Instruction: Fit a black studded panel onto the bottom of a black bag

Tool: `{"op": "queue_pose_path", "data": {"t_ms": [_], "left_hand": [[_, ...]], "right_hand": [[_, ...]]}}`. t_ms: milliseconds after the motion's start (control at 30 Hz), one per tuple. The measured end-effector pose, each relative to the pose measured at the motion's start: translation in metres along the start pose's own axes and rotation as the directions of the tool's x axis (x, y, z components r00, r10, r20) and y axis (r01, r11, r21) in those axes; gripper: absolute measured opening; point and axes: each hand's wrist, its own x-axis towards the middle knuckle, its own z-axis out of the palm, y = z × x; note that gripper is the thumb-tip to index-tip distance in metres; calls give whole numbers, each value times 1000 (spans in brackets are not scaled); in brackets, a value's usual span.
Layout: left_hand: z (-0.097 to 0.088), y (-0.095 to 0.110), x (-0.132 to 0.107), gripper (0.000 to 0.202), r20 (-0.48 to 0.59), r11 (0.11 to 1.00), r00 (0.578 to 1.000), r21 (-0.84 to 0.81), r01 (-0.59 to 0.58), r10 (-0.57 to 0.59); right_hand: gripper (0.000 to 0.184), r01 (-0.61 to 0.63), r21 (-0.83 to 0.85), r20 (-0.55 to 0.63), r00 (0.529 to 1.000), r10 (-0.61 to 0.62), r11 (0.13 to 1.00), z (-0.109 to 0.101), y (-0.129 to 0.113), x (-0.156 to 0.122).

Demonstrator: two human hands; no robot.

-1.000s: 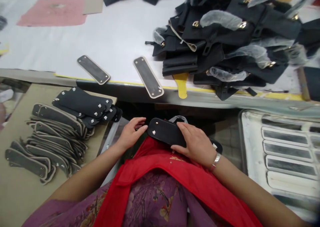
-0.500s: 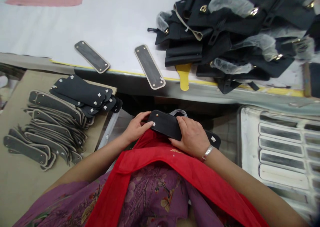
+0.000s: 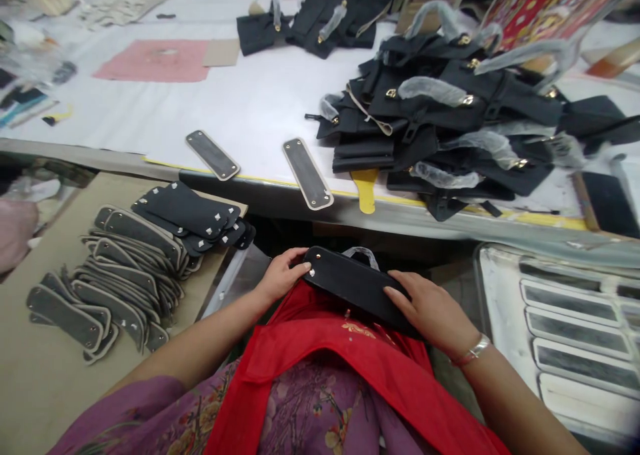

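Workbench, white-covered [image 3: 225, 108], with side board and tray below. On the bench: pile of black bags [image 3: 450, 115] at right; two loose grey base panels [image 3: 307, 173] at the near edge; pink sheet [image 3: 153, 60] far left. Side board, left: stacked grey and black panels [image 3: 135, 261]. Lap, over a red cloth [image 3: 320, 348]: one black studded panel [image 3: 357, 287], held at both ends, left hand [image 3: 283, 276] curled around the studded end, right hand [image 3: 433, 311] laid flat on the other end, fingers extended.

A single head-worn camera looks forward and steeply down, close over the wearer's lap at the frame's bottom, with the white table [image 3: 240, 108] across the upper half.
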Motion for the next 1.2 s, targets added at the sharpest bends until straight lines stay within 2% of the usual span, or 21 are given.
{"op": "queue_pose_path", "data": {"t_ms": [133, 200, 267, 333, 433, 633, 733, 833, 933, 1000, 1067, 1100, 1133, 1167, 1200], "left_hand": [[7, 4, 3, 35, -28, 994, 995, 46, 97, -96], [10, 6, 7, 34, -51, 992, 993, 64, 107, -103], [12, 6, 11, 32, -62, 995, 994, 41, 95, -92], [13, 4, 13, 32, -63, 998, 996, 21, 67, -66], [13, -1, 9, 34, -82, 999, 997, 46, 6, -2], [10, -4, -8, 40, -34, 995, 998, 84, -57, 60], [11, -1, -9, 39, -34, 986, 995, 137, -92, 97], [13, 1, -4, 37, -101, 983, 991, 169, -74, 92], [14, 0, -1, 38, -105, 985, 991, 160, -63, 81], [10, -1, -1, 39, -69, 984, 994, 159, -77, 89], [5, 1, -1, 42, -42, 983, 995, 163, -81, 89], [3, 3, -1, 46, -44, 980, 995, 181, -84, 94], [2, 8, -1, 51, -55, 969, 992, 225, -102, 117], [2, 14, -2, 56, -57, 944, 984, 299, -142, 167], [5, 21, -2, 63, -34, 896, 971, 395, -204, 237]], "right_hand": [[54, -223, 258, 10, 974, 228, 940, 6, 28, -30], [58, -326, 362, 22, 940, 342, 873, 13, 33, -43], [56, -375, 458, 26, 912, 409, 806, 20, 33, -51], [51, -378, 532, 12, 898, 439, 758, 26, 30, -54], [49, -358, 576, -34, 887, 460, 735, 32, 24, -56], [54, -325, 643, -5, 904, 428, 693, 37, 23, -71], [52, -280, 643, -57, 911, 409, 713, 39, 24, -74], [49, -254, 609, -151, 893, 424, 752, 39, 21, -67], [49, -260, 637, -151, 881, 448, 726, 37, 22, -65], [49, -268, 756, -48, 887, 460, 597, 41, 28, -69], [49, -269, 902, 99, 891, 444, 338, 54, 37, -73], [50, -277, 940, 168, 884, 436, 198, 65, 41, -73], [52, -281, 955, 215, 875, 433, 95, 76, 44, -72], [54, -272, 961, 220, 874, 433, 60, 89, 45, -69], [54, -268, 961, 213, 875, 434, 70, 100, 43, -65]]}}
